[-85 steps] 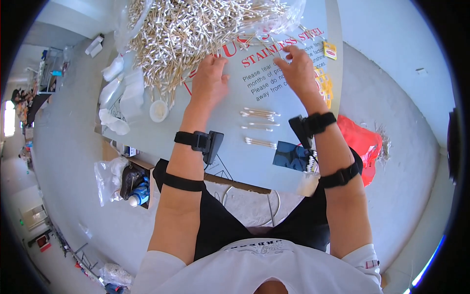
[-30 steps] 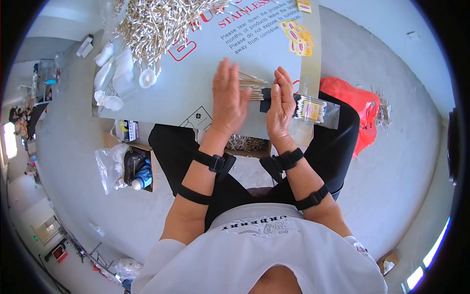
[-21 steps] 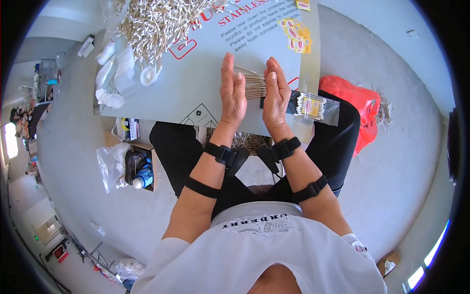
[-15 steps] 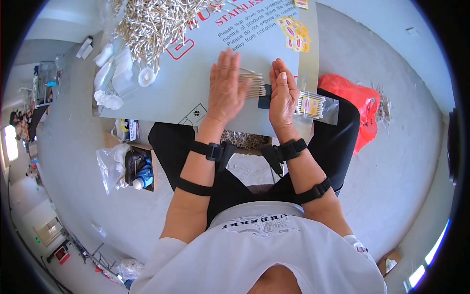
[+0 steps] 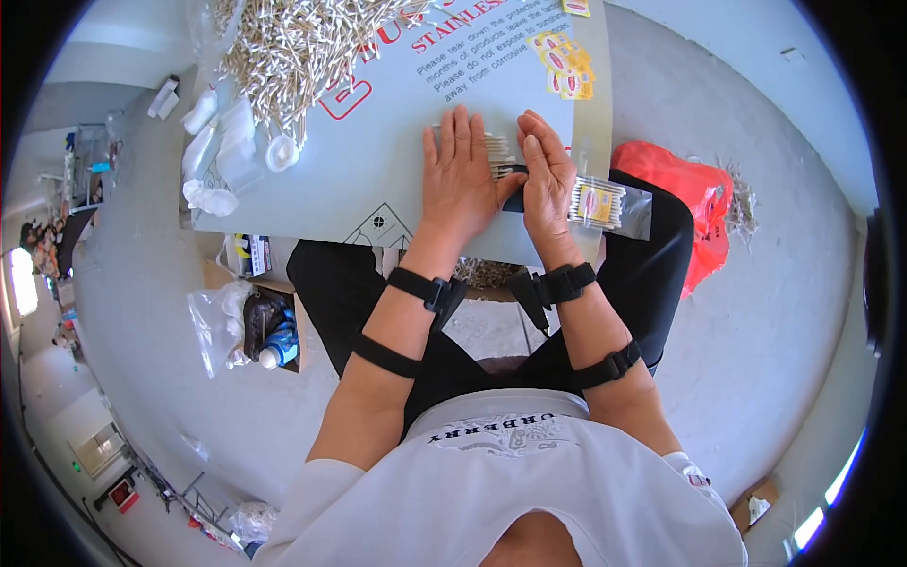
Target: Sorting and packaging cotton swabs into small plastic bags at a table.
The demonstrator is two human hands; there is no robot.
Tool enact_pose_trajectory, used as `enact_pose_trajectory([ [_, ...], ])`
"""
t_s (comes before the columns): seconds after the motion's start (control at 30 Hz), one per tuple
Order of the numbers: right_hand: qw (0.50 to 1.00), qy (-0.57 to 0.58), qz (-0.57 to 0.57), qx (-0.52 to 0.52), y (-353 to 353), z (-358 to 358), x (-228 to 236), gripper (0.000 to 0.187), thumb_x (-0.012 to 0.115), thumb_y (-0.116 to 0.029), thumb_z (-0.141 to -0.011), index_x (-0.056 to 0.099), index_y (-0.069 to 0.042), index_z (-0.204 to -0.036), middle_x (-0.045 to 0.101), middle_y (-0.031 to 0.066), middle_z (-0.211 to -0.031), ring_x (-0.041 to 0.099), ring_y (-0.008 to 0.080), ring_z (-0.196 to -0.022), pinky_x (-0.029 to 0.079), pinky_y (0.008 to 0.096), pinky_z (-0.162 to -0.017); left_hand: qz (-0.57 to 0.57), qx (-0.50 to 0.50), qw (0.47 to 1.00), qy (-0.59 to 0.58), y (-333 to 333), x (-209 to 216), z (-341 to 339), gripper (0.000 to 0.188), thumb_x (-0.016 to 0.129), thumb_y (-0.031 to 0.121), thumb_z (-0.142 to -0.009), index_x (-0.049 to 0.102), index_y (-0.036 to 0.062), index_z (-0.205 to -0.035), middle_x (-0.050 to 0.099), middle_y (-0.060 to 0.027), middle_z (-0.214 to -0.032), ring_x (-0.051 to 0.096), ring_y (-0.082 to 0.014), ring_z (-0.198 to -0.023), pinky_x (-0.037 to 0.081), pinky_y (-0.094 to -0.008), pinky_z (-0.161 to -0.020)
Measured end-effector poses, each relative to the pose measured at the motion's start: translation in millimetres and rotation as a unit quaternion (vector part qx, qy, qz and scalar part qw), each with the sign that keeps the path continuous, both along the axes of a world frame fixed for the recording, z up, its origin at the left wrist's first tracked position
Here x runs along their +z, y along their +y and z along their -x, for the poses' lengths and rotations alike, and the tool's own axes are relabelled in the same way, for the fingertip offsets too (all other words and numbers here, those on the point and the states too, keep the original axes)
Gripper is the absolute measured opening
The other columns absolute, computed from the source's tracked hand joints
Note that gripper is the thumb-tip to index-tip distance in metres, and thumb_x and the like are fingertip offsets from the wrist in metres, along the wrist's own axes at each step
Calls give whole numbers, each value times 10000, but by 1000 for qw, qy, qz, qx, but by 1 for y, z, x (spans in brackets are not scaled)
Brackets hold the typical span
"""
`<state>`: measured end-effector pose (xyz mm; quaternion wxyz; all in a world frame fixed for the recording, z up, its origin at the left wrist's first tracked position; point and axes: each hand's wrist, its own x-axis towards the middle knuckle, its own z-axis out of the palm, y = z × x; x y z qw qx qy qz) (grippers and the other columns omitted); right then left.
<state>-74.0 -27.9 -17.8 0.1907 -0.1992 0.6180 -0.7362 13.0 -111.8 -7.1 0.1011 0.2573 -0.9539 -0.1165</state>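
My left hand (image 5: 461, 178) lies flat with fingers stretched over a small bunch of cotton swabs (image 5: 499, 148), hiding most of them. Facing it, my right hand (image 5: 546, 184) stands on its edge, fingers straight and thumb up, at the other end of the bunch. A dark flat block (image 5: 514, 200) shows between the two hands, partly covered by both. Just right of my right hand is a clear plastic bag (image 5: 638, 214) holding a row of swabs and a yellow card (image 5: 595, 204).
A large heap of loose swabs (image 5: 283, 66) covers the table's (image 5: 321, 189) far left. Near it are white cotton pieces (image 5: 210, 197) and a small round white container (image 5: 282, 153). Yellow cards (image 5: 572, 71) lie far right. Beside my legs are a red bag (image 5: 694, 198) and an open box (image 5: 274, 326).
My left hand has slid right, close to my right hand, and now covers more of the swabs. My right hand has hardly moved.
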Motion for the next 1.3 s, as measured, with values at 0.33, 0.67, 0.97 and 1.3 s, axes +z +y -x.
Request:
enact_pose_trajectory([
  [0.33,996,-52,69,-2,-12,-2,-4,370,435,-171,-1036,507,47,-1327,491,144,-1390,470,200,-1288,370,329,-1118,-372,71,843,383,-29,-6,-2,436,415,263,-1037,445,-19,-1369,445,-165,-1412,419,-254,-1313,311,-363,-1105],
  [0.67,998,-50,26,-38,17,-17,4,392,421,-190,-1042,488,64,-1334,499,151,-1366,468,204,-1290,360,329,-1127,-518,37,731,443,14,-7,-3,433,443,286,-1033,476,-18,-1341,495,-143,-1356,451,-238,-1277,325,-370,-1097],
  [0.97,962,202,-182,-8,50,2,23,144,615,-42,-871,653,-22,-1009,643,116,-952,655,258,-843,518,344,-748,-32,-61,997,38,28,10,-29,753,561,446,-922,290,39,-1494,263,-163,-1562,221,-315,-1458,157,-503,-1174],
  [1.3,880,326,-342,48,44,11,19,79,666,-71,-806,655,-34,-875,635,149,-815,629,348,-755,503,402,-671,-30,-70,997,0,35,0,-31,851,583,536,-869,284,44,-1496,241,-152,-1573,187,-285,-1472,99,-521,-1183],
])
